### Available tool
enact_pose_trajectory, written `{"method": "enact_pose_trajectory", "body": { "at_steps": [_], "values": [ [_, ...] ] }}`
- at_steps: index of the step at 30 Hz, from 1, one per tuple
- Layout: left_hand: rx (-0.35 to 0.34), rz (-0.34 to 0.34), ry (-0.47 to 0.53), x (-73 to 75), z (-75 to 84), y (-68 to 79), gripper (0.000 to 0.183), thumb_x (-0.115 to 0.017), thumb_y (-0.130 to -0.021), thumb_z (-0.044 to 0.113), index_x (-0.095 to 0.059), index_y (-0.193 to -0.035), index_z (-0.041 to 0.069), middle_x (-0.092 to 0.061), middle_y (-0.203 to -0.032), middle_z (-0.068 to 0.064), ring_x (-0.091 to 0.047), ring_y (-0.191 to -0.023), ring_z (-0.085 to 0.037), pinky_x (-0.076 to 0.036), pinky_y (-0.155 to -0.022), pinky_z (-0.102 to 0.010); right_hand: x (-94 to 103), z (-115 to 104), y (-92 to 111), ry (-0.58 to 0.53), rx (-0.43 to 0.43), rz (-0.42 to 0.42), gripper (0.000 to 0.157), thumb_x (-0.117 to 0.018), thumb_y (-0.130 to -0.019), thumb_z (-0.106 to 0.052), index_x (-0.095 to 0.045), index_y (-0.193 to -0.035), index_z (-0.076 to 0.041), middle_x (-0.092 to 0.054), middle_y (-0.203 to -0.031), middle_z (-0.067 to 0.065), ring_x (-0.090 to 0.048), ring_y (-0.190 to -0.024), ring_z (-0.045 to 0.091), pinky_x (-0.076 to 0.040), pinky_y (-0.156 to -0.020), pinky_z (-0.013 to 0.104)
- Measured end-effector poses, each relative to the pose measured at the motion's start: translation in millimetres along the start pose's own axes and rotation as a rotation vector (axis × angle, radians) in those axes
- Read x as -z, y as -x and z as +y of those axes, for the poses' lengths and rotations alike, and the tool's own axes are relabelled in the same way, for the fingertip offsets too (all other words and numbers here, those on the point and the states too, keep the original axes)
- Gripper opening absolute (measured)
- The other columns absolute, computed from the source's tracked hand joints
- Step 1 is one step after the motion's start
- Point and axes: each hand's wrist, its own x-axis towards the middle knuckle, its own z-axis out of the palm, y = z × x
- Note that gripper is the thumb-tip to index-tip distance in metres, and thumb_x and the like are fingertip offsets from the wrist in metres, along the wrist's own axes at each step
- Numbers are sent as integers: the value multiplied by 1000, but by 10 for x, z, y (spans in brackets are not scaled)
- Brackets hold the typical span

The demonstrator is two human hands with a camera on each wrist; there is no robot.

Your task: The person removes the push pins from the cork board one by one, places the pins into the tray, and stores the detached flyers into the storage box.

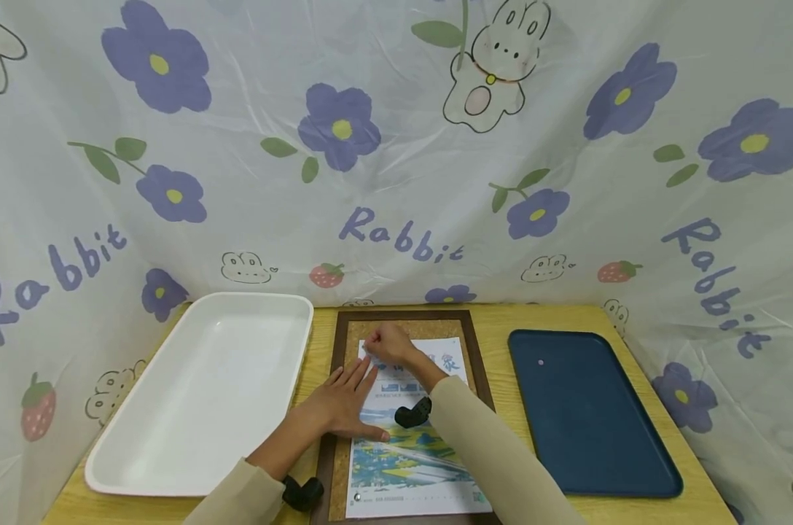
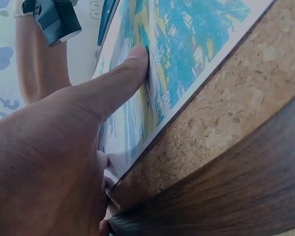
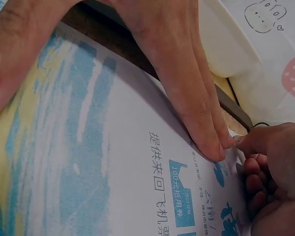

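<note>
A printed poster (image 1: pixel 403 467) with a blue, green and yellow landscape lies on a cork board (image 1: pixel 340 474) with a dark wooden frame. My left hand (image 1: pixel 347 401) lies spread over the poster's left edge, its thumb on the coloured print and its fingertips near the top left corner. At that corner my right hand (image 1: pixel 390 345), fingers curled, pinches what looks like a push pin, mostly hidden by the fingertips. In the right wrist view the right hand (image 3: pixel 280 167) works right beside the left fingertips. A small pin (image 1: pixel 357 497) sits at the poster's bottom left corner.
To the left stands a large white tray (image 1: pixel 200 394). On the right lies a dark blue tray (image 1: pixel 600 423) with one small pinkish push pin (image 1: pixel 541 362) on it. A printed curtain (image 1: pixel 396 182) hangs behind the wooden table (image 1: pixel 495 343).
</note>
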Motion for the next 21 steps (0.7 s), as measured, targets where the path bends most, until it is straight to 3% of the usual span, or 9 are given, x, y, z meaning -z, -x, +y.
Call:
{"method": "enact_pose_trajectory", "body": {
  "at_steps": [8,16,21],
  "values": [
    [2,0,7,-2,-3,-2,121,-66,-86,81,-21,-170,6,-10,-178,-15,-12,-165,-32,-17,-130,-55,38,-8,35,-133,-77,-34,17,-67,-103,-11,-79,-100,0,-74,-95,8,-57,-75,11,-45,-67,23],
    [5,1,4,-12,-15,-21,123,-66,-85,82,-21,-170,6,-9,-178,-14,-11,-165,-32,-18,-130,-54,135,18,51,-222,-56,-42,18,-67,-104,-10,-81,-104,2,-77,-105,12,-60,-81,11,-48,-71,22],
    [3,5,12,-16,-21,-16,124,-67,-84,82,-22,-170,5,-10,-178,-15,-12,-164,-33,-19,-130,-55,177,54,85,-231,-56,-48,18,-67,-104,-11,-80,-104,1,-75,-101,9,-57,-78,11,-46,-69,23]
  ]
}}
